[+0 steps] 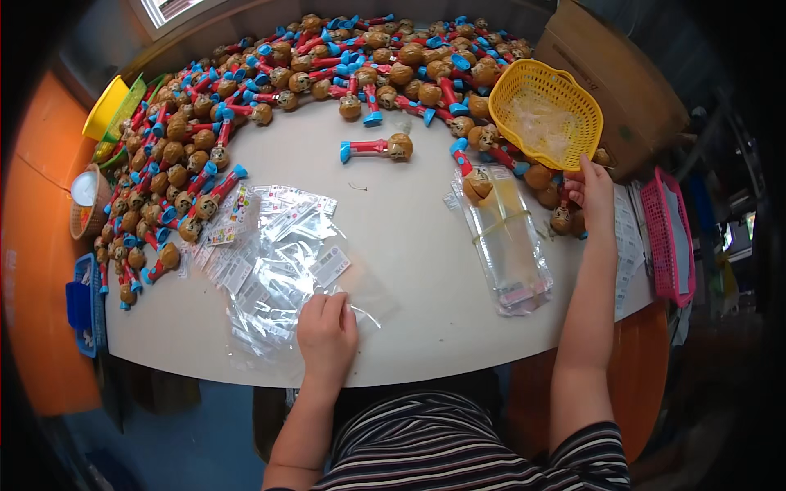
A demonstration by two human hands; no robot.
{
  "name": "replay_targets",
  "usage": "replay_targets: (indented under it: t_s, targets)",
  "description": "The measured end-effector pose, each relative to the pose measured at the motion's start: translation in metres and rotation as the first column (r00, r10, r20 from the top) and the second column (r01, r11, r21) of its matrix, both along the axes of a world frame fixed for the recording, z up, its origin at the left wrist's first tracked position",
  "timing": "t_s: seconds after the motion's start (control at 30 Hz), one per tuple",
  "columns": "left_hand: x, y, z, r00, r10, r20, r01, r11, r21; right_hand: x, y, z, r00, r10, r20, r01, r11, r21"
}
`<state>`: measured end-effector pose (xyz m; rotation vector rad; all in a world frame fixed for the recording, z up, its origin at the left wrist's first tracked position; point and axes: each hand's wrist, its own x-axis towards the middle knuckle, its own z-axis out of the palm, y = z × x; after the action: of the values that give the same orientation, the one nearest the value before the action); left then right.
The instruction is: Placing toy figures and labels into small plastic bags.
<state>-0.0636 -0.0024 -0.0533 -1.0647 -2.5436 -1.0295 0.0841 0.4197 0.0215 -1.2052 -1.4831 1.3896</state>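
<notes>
My left hand [327, 337] is closed at the near right edge of a loose pile of clear plastic bags [282, 282], its fingers pinching a clear plastic bag [360, 301]. Several bags in the pile carry white printed labels. On the right, my right hand [594, 196] has bent fingers at the near rim of a yellow plastic basket [502, 102], seemingly gripping it. Thin clear plastic scraps lie inside that basket. One doll with a round brown head, red body and blue base [368, 149] lies on its side beyond both hands.
A large heap of similar dolls [401, 74] curves around the table's far and left sides. A banded stack of clear bags [512, 254] lies right of centre. A cardboard box [622, 90] stands behind the basket; a pink basket [673, 237] is at the right edge.
</notes>
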Motion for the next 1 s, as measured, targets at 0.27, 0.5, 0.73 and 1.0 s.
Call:
replay_targets:
  t_s: [0.27,0.5,0.73,1.0]
  targets:
    - [0.0,0.002,-0.009,0.998,0.005,-0.066,0.001,0.996,0.09,-0.001,-0.1,-0.005,0.881,-0.012,0.472,-0.264,0.816,0.514]
    - [0.002,0.001,-0.014,0.997,-0.025,-0.068,0.035,0.987,0.158,-0.03,-0.056,-0.022,0.9,-0.016,0.435,-0.337,0.606,0.72]
    - [0.0,-0.003,-0.014,0.999,-0.021,-0.047,0.029,0.984,0.177,-0.059,-0.075,0.002,0.673,0.245,0.698,-0.566,0.778,0.273]
    - [0.001,-0.003,-0.012,0.998,-0.069,0.01,0.067,0.985,0.159,-0.088,-0.041,-0.047,0.656,-0.048,0.753,-0.75,0.069,0.658]
